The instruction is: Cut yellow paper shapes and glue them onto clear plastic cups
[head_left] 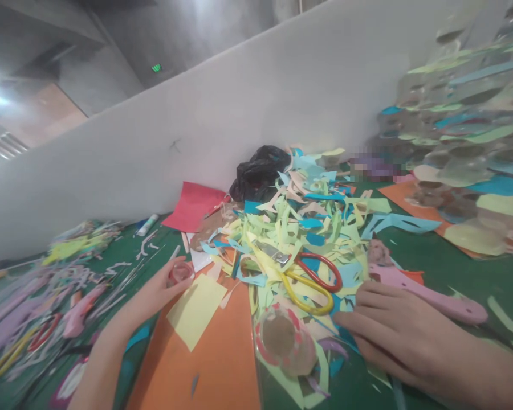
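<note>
Green table (436, 259); right edge of orange sheet (222, 353) meets scraps (294, 222); left grip (160, 290) holds roll (181, 273); right grip (389, 324) unclear.

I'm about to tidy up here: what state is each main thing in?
Left hand: curled around a small round thing
Right hand: fingers bent, grip unclear
Scraps: cut, heaped
Central scissors: on the scraps, spread unclear
Left scissors: lying, blurred
Orange sheet: flat, partly covered
Yellow paper: uncrumpled, over the orange sheet
Patterned roll: amid the scraps
Black bag: crumpled
Red sheet: uncrumpled
Pink tool: beside the right hand
</note>
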